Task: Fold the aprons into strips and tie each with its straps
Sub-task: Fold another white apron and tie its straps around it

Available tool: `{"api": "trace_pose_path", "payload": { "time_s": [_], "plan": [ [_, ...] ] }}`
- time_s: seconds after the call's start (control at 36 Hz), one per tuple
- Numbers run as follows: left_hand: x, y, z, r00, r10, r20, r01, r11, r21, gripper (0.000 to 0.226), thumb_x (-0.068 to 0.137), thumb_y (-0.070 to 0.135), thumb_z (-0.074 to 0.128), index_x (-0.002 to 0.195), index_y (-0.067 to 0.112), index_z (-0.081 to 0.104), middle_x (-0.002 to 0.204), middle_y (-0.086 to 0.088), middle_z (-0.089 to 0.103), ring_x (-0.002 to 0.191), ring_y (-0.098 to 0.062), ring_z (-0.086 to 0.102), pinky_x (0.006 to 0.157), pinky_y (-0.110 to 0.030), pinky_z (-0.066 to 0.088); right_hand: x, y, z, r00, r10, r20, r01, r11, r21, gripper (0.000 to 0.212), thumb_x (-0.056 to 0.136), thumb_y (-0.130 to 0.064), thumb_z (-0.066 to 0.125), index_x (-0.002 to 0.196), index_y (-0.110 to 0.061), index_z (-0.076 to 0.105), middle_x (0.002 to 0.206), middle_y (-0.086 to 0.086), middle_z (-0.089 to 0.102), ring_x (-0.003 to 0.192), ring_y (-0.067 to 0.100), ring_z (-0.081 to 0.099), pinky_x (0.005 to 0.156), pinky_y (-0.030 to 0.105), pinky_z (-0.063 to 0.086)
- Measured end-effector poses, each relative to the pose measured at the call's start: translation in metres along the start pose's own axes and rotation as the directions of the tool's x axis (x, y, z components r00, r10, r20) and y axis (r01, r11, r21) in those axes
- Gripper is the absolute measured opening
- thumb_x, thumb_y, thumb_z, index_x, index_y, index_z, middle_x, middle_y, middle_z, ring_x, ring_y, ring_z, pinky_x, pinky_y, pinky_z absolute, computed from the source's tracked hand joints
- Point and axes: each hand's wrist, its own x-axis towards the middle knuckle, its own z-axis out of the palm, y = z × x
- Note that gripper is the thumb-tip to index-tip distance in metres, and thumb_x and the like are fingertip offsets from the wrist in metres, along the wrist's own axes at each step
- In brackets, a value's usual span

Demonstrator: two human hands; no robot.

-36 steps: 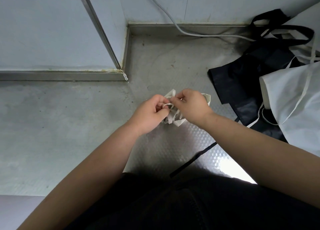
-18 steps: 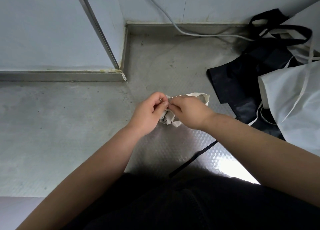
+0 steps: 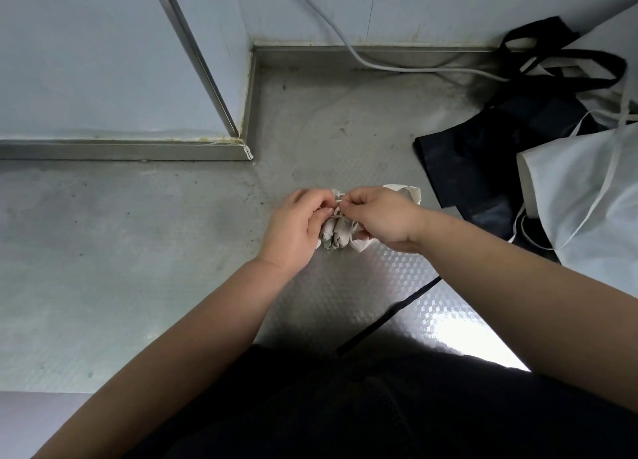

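A white apron (image 3: 336,234), folded into a small bunched bundle, lies on the metal floor at the centre of the head view. My left hand (image 3: 297,229) and my right hand (image 3: 383,218) meet over its top, each pinching the thin white strap (image 3: 339,205) where it crosses the bundle. The right hand covers much of the bundle; one folded end (image 3: 411,193) sticks out beyond it.
A black apron (image 3: 483,161) with looped straps and a white apron (image 3: 587,196) lie piled at the right. A black strap (image 3: 390,317) trails across the embossed metal floor (image 3: 138,251). A grey cable (image 3: 345,37) runs along the back wall. My dark clothing fills the bottom.
My hands have drawn closer together over the bundle, with the strap now pulled short between the fingertips. The bundle looks more tightly bunched.
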Motion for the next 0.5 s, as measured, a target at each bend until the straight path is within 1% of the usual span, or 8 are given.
{"api": "trace_pose_path", "payload": {
  "time_s": [0.08,0.17,0.19,0.28,0.36,0.42,0.5],
  "plan": [
    [-0.001,-0.001,0.004,0.999,0.006,-0.037,-0.006,1.0,0.007,0.014,0.082,0.01,0.063,0.093,0.007,0.071,0.09,-0.004,0.061,0.078,-0.007,0.057,0.075,0.002,0.034,0.0,0.003,0.001,0.999,0.0,-0.037,0.0,1.0,0.009,0.026,0.1,-0.013,0.04,0.081,-0.005,0.054,0.07,0.018,0.06,0.064,0.025,0.055,0.051,0.018,0.04],
    [-0.001,0.0,0.007,0.996,0.029,-0.087,-0.029,1.0,-0.006,0.023,0.081,0.023,0.06,0.084,0.004,0.074,0.093,-0.01,0.064,0.081,-0.008,0.056,0.076,-0.003,0.038,0.001,0.005,0.0,0.998,-0.005,-0.058,0.005,1.0,0.004,0.027,0.1,-0.016,0.042,0.079,-0.006,0.057,0.071,0.018,0.062,0.068,0.025,0.057,0.055,0.018,0.044],
    [-0.001,0.001,0.008,0.994,0.045,-0.095,-0.046,0.999,-0.003,0.026,0.081,0.024,0.058,0.082,0.004,0.074,0.097,-0.012,0.064,0.082,-0.009,0.056,0.076,-0.005,0.04,0.001,0.006,0.0,0.998,-0.005,-0.066,0.005,1.0,0.011,0.027,0.1,-0.017,0.044,0.079,-0.006,0.058,0.072,0.018,0.062,0.07,0.026,0.058,0.059,0.021,0.045],
    [-0.005,0.003,0.012,0.992,0.08,-0.102,-0.08,0.997,0.001,0.029,0.083,0.024,0.057,0.084,0.0,0.074,0.107,-0.016,0.064,0.083,-0.009,0.056,0.076,-0.019,0.047,0.004,0.011,0.001,0.994,-0.013,-0.106,0.013,1.0,0.003,0.026,0.098,-0.019,0.048,0.08,-0.007,0.062,0.072,0.016,0.065,0.072,0.027,0.06,0.067,0.031,0.048],
    [-0.006,0.005,0.012,0.993,0.073,-0.088,-0.076,0.997,-0.031,0.032,0.083,0.023,0.055,0.085,-0.003,0.073,0.111,-0.018,0.063,0.084,-0.009,0.056,0.076,-0.022,0.048,0.006,0.015,0.003,0.987,-0.019,-0.16,0.02,1.0,0.005,0.025,0.096,-0.019,0.051,0.078,-0.009,0.065,0.071,0.015,0.066,0.072,0.029,0.061,0.076,0.04,0.052],
    [-0.004,0.006,0.011,0.995,0.068,-0.067,-0.07,0.997,-0.03,0.034,0.083,0.026,0.054,0.085,-0.003,0.073,0.113,-0.016,0.063,0.083,-0.009,0.056,0.074,-0.025,0.048,0.005,0.016,0.004,0.986,-0.011,-0.168,0.015,1.0,0.021,0.025,0.096,-0.02,0.052,0.082,-0.004,0.066,0.069,0.015,0.066,0.071,0.028,0.06,0.072,0.038,0.05],
    [-0.002,0.008,0.008,0.996,0.064,-0.06,-0.064,0.998,0.007,0.033,0.08,0.027,0.056,0.081,0.0,0.074,0.112,-0.014,0.064,0.08,-0.008,0.055,0.071,-0.023,0.046,0.004,0.013,0.003,0.986,-0.014,-0.167,0.016,1.0,0.014,0.026,0.096,-0.019,0.051,0.084,-0.001,0.067,0.068,0.013,0.065,0.07,0.025,0.059,0.067,0.03,0.047]
  ]
}}
